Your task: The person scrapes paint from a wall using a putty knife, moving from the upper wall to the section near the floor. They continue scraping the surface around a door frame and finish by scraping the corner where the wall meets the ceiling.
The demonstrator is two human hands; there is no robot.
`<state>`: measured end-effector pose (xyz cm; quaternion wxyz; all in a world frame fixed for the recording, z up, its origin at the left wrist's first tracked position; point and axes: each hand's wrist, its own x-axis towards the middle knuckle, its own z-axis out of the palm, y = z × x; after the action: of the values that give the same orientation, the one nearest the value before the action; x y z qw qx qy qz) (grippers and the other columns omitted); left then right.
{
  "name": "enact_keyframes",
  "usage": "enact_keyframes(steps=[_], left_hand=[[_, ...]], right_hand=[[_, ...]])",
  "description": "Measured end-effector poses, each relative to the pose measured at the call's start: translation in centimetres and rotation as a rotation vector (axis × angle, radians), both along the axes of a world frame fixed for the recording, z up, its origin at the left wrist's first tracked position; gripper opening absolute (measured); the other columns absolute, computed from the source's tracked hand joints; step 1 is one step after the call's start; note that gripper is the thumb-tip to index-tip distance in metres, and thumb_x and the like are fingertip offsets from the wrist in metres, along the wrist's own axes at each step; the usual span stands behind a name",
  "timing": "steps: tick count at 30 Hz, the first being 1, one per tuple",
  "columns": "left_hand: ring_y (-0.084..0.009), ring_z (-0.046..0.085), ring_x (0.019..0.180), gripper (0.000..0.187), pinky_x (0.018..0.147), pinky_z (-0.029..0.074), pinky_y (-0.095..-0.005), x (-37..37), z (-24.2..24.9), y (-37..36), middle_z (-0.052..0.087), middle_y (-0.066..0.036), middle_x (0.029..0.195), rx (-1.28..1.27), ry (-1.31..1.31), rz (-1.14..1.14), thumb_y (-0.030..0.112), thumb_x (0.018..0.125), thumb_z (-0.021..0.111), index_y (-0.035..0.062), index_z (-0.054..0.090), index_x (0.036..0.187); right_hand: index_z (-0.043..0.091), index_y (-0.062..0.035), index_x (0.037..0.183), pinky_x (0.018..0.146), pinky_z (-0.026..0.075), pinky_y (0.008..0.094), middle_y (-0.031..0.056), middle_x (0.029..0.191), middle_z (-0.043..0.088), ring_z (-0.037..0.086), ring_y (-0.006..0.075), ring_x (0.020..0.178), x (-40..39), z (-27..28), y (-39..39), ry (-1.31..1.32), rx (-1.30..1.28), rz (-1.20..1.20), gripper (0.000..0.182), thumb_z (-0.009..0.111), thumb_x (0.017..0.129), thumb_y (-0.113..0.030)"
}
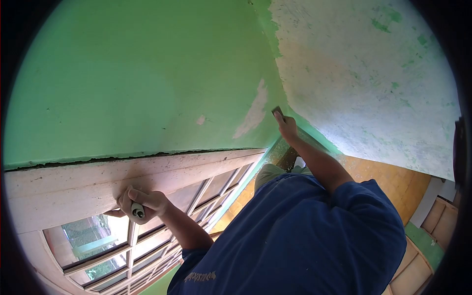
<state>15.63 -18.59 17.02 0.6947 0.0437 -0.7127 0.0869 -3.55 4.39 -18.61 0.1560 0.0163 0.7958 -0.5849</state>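
My right hand [288, 128] is closed on a small flat dark scraper [276, 110], its edge at the green wall [147, 73] near the corner. Left of it, a bare pale patch [253, 113] shows where the green paint is gone. Lower down, my left hand [145, 202] wraps round a tool with a pale tubular handle [138, 211], its hollow end facing me. A thin flat brown part sticks out past the fingers, and the rest is hidden in the grip. This hand is against the pale wooden window frame [64, 189].
The adjoining wall [359, 73] on the right is mostly whitish with green flecks. A dark, ragged gap [98, 159] runs between the green wall and the frame. Glazed window panes [98, 236] lie below my left hand. Yellowish floor [383, 177] shows beyond my body.
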Motion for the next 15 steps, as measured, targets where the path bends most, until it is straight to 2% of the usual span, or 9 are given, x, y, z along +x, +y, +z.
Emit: enact_keyframes(steps=[4, 6, 9, 12, 13, 15], left_hand=[[-0.0095, 0.045, 0.047, 0.024, 0.111, 0.010, -0.0500, -0.1, 0.1, 0.2, 0.043, 0.006, 0.047, -0.003, -0.030, -0.002, 0.019, 0.088, 0.055, 0.0125, 0.053, 0.065], [-0.0094, 0.045, 0.047, 0.023, 0.111, 0.009, -0.0501, -0.1, 0.2, 0.3, 0.043, 0.005, 0.046, -0.007, -0.043, -0.003, 0.019, 0.088, 0.054, 0.0124, 0.053, 0.066], [-0.0091, 0.045, 0.047, 0.022, 0.111, 0.007, -0.0505, -0.2, 0.2, 0.4, 0.045, 0.005, 0.048, 0.009, -0.064, -0.035, 0.019, 0.088, 0.054, 0.0124, 0.054, 0.067], [-0.0098, 0.047, 0.049, 0.022, 0.111, 0.007, -0.0516, 0.3, 0.1, -0.1, 0.047, 0.004, 0.050, -0.018, -0.091, -0.014, 0.019, 0.088, 0.054, 0.0114, 0.054, 0.068], [-0.0126, 0.050, 0.052, 0.019, 0.110, 0.006, -0.0540, 0.4, 0.1, -0.1, 0.046, 0.003, 0.050, -0.036, -0.125, 0.040, 0.017, 0.087, 0.052, 0.0103, 0.053, 0.070], [-0.0154, 0.052, 0.054, 0.016, 0.110, 0.005, -0.0563, 0.5, 0.1, -0.1, 0.046, 0.002, 0.051, -0.055, -0.163, 0.100, 0.014, 0.087, 0.050, 0.0091, 0.052, 0.071]], right_hand=[[0.057, 0.0023, 0.060, 0.053, 0.039, 0.0415, 0.0118, 0.050, 0.049, 0.053, 0.0236, 0.051, 2.3, -3.8, 3.5, -0.033, 0.144, 0.082, 0.068, 0.050, 0.082, -0.062], [0.060, 0.0025, 0.064, 0.060, 0.042, 0.0437, 0.0162, 0.055, 0.054, 0.059, 0.0297, 0.059, 3.4, -4.8, 5.0, -0.125, 0.279, 0.127, 0.069, 0.050, 0.080, -0.064], [0.062, 0.0023, 0.066, 0.062, 0.044, 0.0435, 0.0185, 0.059, 0.057, 0.061, 0.0343, 0.063, 4.2, -4.8, 5.9, -0.132, 0.340, 0.142, 0.070, 0.050, 0.079, -0.065], [0.062, 0.0023, 0.066, 0.061, 0.043, 0.0438, 0.0190, 0.059, 0.057, 0.059, 0.0350, 0.062, 4.0, -5.8, 4.6, -0.029, 0.357, 0.174, 0.069, 0.050, 0.079, -0.065], [0.062, 0.0023, 0.066, 0.061, 0.043, 0.0438, 0.0190, 0.059, 0.057, 0.059, 0.0350, 0.062, 3.5, -5.5, 3.6, -0.033, 0.352, 0.182, 0.069, 0.050, 0.079, -0.065], [0.061, 0.0027, 0.067, 0.059, 0.044, 0.0430, 0.0183, 0.057, 0.056, 0.059, 0.0349, 0.060, 1.5, -4.5, 0.0, -0.004, 0.236, 0.180, 0.068, 0.051, 0.079, -0.063]])
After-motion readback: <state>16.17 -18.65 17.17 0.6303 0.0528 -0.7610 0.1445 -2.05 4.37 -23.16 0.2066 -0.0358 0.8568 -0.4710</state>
